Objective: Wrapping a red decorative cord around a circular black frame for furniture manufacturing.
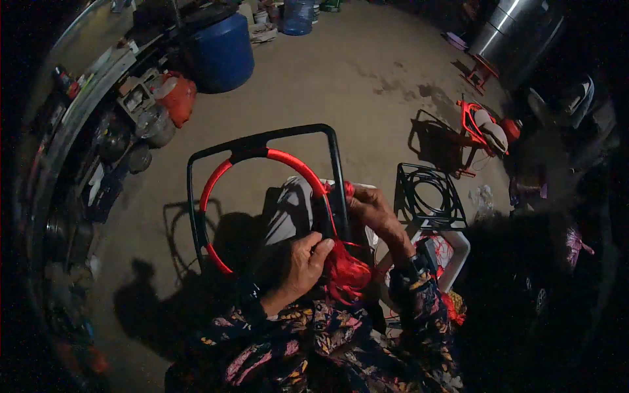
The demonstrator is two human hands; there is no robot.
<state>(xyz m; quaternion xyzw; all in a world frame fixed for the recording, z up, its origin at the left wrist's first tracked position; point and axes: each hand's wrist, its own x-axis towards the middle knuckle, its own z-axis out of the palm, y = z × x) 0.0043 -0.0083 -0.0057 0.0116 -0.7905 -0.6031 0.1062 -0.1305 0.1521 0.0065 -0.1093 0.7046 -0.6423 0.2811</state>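
Observation:
A black rectangular frame (336,164) with rounded corners stands tilted in front of me, and inside it is a ring (293,162) largely wrapped in red cord. My left hand (304,265) is closed on the ring's lower right part, thumb and fingers pinched together. On the frame's right side, my right hand (375,211) has its fingers curled around red cord, partly hidden behind the frame bar. Below both hands hangs a loose bundle of red cord (348,270) over my lap. A grey-white cloth shape (288,209) shows through the ring.
Several similar black frames (429,196) lie at my right, by a white-edged stool or container (458,259) with red cord. Farther right is a red-framed item (472,124). A blue barrel (226,56), an orange bag (177,98) and cluttered shelves line the left; a metal tank (514,33) stands far right.

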